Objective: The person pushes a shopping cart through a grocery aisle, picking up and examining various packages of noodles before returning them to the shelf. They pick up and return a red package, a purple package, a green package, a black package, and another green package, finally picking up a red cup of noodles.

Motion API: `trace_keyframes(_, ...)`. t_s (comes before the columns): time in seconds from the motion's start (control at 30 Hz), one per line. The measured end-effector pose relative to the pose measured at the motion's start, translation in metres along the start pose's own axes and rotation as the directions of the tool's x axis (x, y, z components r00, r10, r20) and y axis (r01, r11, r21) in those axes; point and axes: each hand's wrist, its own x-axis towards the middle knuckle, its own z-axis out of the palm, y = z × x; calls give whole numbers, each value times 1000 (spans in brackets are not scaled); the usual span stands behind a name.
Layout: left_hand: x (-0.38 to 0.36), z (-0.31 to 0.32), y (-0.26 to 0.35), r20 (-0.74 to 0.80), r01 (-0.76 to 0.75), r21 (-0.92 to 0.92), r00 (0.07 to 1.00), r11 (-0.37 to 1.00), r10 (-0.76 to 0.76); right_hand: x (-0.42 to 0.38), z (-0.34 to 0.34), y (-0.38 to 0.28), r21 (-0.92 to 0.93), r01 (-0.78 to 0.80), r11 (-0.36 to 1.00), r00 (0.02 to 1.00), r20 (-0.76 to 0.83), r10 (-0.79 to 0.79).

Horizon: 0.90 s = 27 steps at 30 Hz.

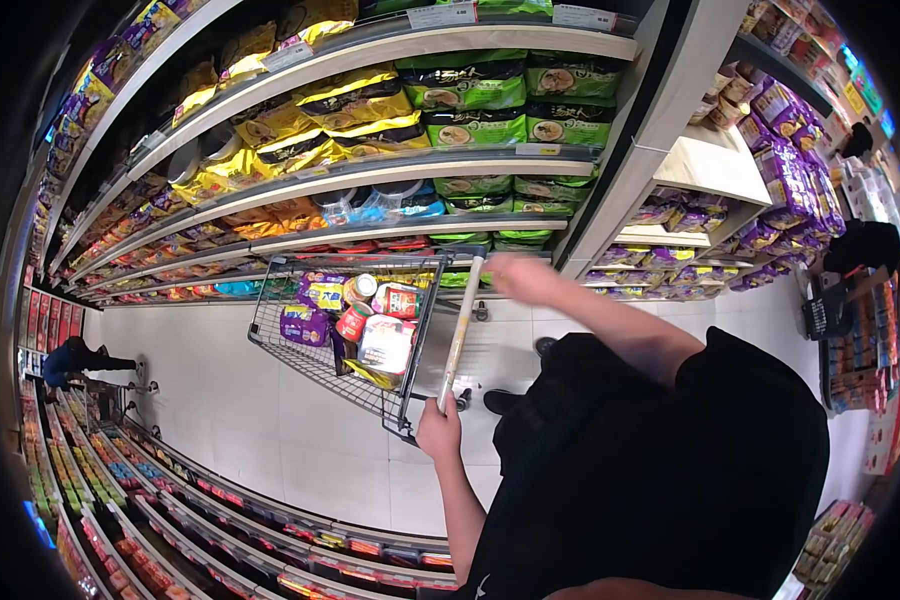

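Observation:
My left hand (pixel 438 428) is closed around the lower end of the shopping cart's pale handle bar (pixel 459 335). Close beside the bar's other end, my right hand (pixel 518 279) is smeared by motion and its fingers do not show clearly. The wire shopping cart (pixel 300 364) holds purple packets (pixel 306 325), a red tub (pixel 352 322), a jar with a white lid (pixel 365 286), a red-and-white pack (pixel 400 301) and a large white-topped package (pixel 385 344). A yellow-green packet (pixel 370 375) lies along the basket's side.
Shelves with yellow noodle packs (pixel 355 100) and green noodle packs (pixel 465 128) run close along my right side. Lower shelves (pixel 300 545) line the aisle's other side. Farther down the aisle, a person (pixel 75 362) stands by another cart. Purple packs (pixel 795 175) are stacked behind me.

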Motion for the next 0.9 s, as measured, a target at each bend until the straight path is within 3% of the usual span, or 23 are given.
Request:
trace_keyframes(0.03, -4, 1, 1, -6, 7, -1, 1000, 1000, -7, 7, -19, 20, 65, -74, 995, 996, -37, 76)
trace_keyframes(0.07, -9, 2, 2, -8, -2, 0, 1000, 1000, 2, 17, -35, 42, -48, -25, 999, 970, -242, 13)
trace_keyframes(0.13, -16, 3, 3, -23, -7, 10, 1000, 1000, 7, 39, -86, 58, 2, -117, 993, 909, -402, 108)
trace_keyframes(0.2, -25, 5, 6, 21, 17, 25, 1000, 1000, -18, 53, -125, 86, -203, -137, 969, 849, -528, 9)
trace_keyframes(0.4, -51, 19, 22, 6, 153, 69, 988, 986, -154, 80, -155, 132, -393, -137, 909, 902, -428, -49)
trace_keyframes(0.47, -63, 25, 29, -46, 167, 58, 985, 984, -164, 90, -159, 149, -433, -151, 889, 956, -291, 21)
trace_keyframes(0.57, -78, 32, 39, -15, 184, 71, 983, 980, -184, 99, -164, 155, -302, -129, 945, 938, -347, 17)
trace_keyframes(0.7, -105, 43, 49, 4, 177, 66, 984, 982, -177, 102, -170, 152, -268, -81, 960, 960, -281, 3)
trace_keyframes(0.9, -146, 59, 69, -16, 165, 105, 986, 981, -165, 101, -165, 162, -343, 17, 939, 943, -306, -129)
